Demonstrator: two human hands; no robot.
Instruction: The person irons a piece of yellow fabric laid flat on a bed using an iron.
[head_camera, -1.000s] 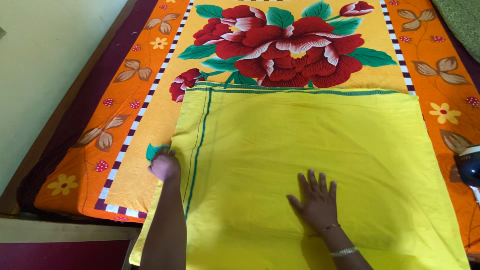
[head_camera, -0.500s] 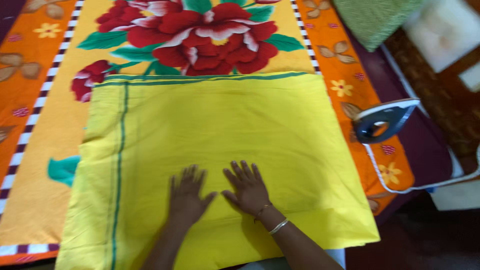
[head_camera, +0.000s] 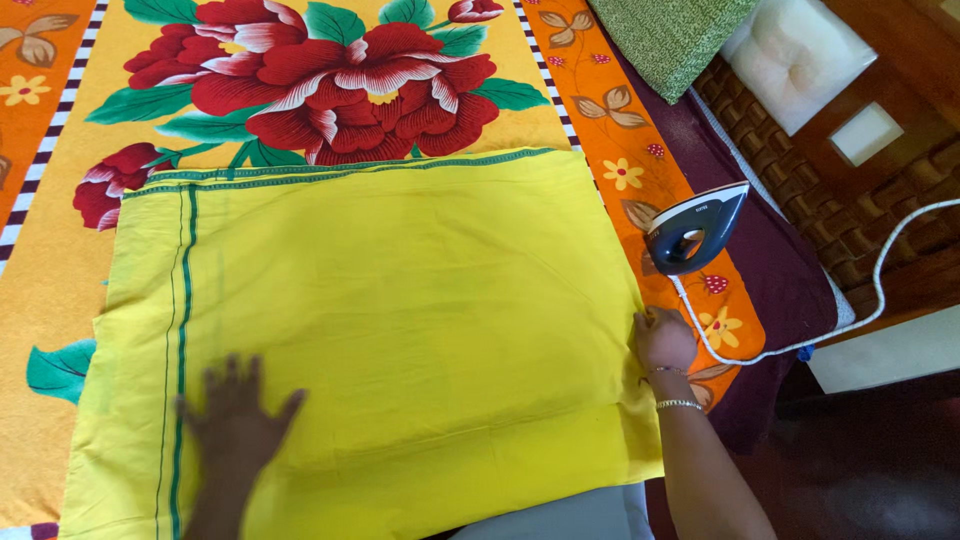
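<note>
The yellow cloth (head_camera: 380, 320) lies spread flat over the flowered sheet (head_camera: 300, 70) on the bed, with the iron (head_camera: 695, 230) standing just off the cloth's right edge. The left hand (head_camera: 235, 420) lies on the cloth near its green-striped left side, fingers splayed and released, palm down; the right hand (head_camera: 662, 338) sits at the cloth's right edge, fingers curled on the hem as if pinching it. To smooth it well, I judge the flat palm should anchor while the right draws the edge taut and straight, clear of the iron.
</note>
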